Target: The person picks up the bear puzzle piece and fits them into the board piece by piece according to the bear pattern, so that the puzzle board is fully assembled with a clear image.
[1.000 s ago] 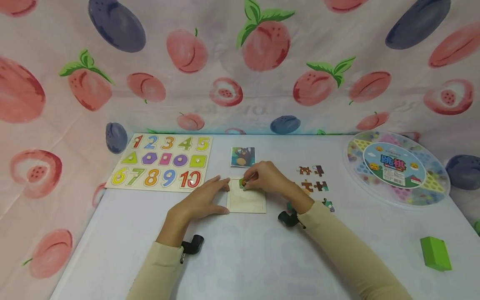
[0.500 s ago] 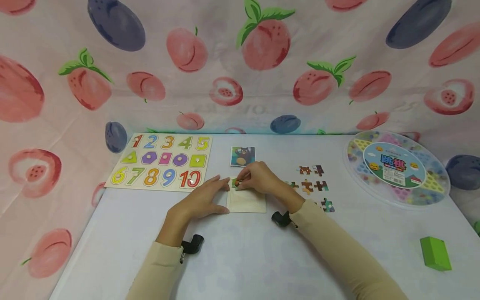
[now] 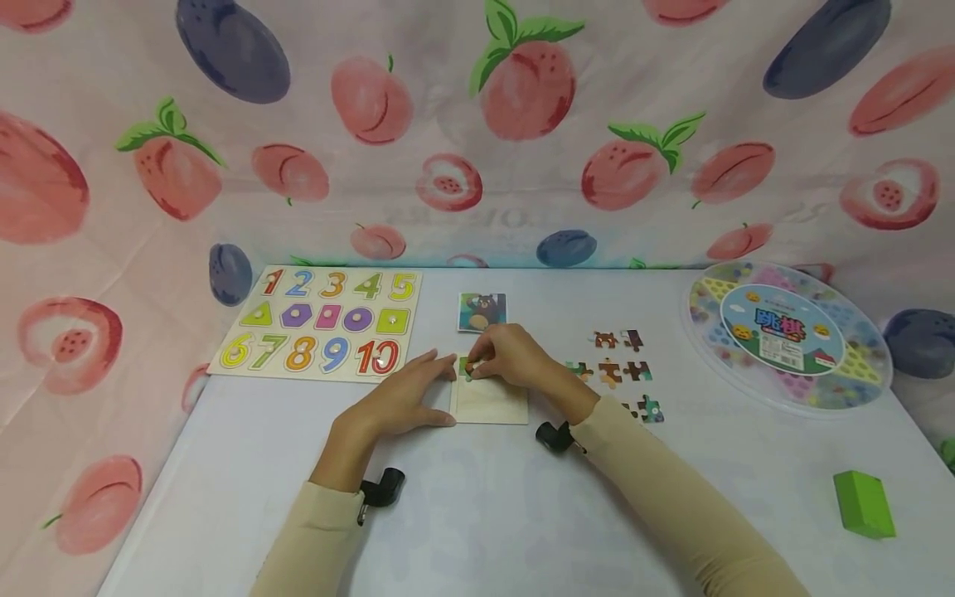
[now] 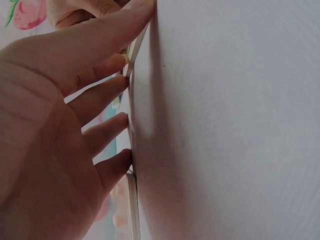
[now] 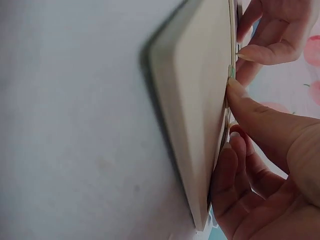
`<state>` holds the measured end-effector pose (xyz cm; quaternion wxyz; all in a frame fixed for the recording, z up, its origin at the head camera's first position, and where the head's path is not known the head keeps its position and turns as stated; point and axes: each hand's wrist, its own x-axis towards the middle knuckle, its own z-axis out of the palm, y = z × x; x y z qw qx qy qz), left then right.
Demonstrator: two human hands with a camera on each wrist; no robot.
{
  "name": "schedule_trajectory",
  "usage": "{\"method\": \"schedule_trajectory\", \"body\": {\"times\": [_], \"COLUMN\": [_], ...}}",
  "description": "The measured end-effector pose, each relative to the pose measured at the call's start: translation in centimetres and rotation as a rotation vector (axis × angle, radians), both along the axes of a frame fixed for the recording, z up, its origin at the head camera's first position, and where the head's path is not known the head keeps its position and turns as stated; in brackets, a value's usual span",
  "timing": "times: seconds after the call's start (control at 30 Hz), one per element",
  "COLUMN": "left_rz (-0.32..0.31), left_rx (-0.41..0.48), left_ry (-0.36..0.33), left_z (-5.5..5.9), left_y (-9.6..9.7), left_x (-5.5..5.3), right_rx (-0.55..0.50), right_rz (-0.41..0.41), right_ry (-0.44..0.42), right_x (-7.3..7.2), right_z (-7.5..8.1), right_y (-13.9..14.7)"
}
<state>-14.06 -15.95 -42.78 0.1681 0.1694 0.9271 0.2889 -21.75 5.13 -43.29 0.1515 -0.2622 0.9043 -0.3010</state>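
A: What has just changed?

B: The small green-and-brown jigsaw piece (image 3: 466, 366) has slid left across the square pale wooden board (image 3: 492, 405), carried by the right hand (image 3: 515, 356). A second ago it was further from the left hand (image 3: 399, 398); now it lies at the board's far-left corner, just beside that hand's index fingertip.

A: What does that mean for the work?

B: I'd judge the piece is being fitted into that corner. Whether it lies flat I can't tell; the right hand's fingers partly cover it.

A: So the right hand hasn't let go?

B: No, its thumb and fingertips pinch the piece.

A: And the left?

B: Spread, fingers fairly straight, grasping nothing. Its thumb and index fingertip touch the board's left side, which I take as steadying.

A: Anything else near the hands?

B: The loose brown, orange and teal jigsaw pieces (image 3: 609, 373) lie on the white table (image 3: 462, 514), to the right of the right hand. Just beyond both hands is a small square card with a brown bear (image 3: 482, 313).
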Motion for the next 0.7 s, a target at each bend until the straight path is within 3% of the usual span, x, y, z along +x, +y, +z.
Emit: {"method": "schedule_trajectory", "body": {"times": [0.4,0.7], "left_rz": [-0.025,-0.087], "left_rx": [-0.002,-0.088], "left_ry": [0.020,0.015], "left_z": [0.1,0.1], "left_y": [-0.1,-0.1], "left_x": [0.2,0.0], "right_rx": [-0.017,-0.026], "right_rz": [0.029,0.079], "right_ry": [-0.024,-0.097], "right_x": [-0.4,-0.9], "right_z": [0.1,0.6], "right_y": [0.3,1.4]}}
